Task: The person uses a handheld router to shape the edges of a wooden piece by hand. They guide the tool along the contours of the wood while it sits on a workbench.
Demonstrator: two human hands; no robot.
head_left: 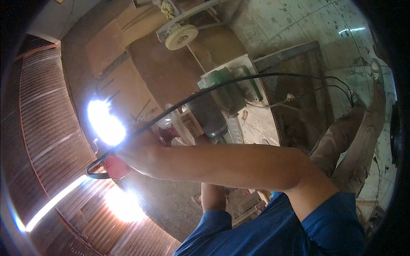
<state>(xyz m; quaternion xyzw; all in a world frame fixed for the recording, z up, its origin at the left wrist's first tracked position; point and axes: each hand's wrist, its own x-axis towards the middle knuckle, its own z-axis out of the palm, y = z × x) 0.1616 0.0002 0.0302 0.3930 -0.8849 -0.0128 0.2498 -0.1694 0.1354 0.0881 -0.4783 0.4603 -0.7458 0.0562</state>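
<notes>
My right arm reaches across the view from the lower right, and my right hand (134,147) is closed around a red corded power tool (116,166). Strong glare blurs the fingers. A black cord (188,99) loops from the tool's end and runs over toward the right. Just beyond the forearm is a dark red part (167,134) beside a pale round disc (183,128); whether these belong to the tool I cannot tell. My left arm (213,196) rises from its blue sleeve and passes behind the right forearm. The left hand is hidden there.
Beyond my arm, a green-and-grey motor (220,91) stands on a dusty white-topped bench (258,123). Farther off is a whitish wheel (181,37) on a shaft. Legs in dusty trousers (354,141) stand on stained floor tiles (294,21) at right. Corrugated sheeting (47,106) lines the left.
</notes>
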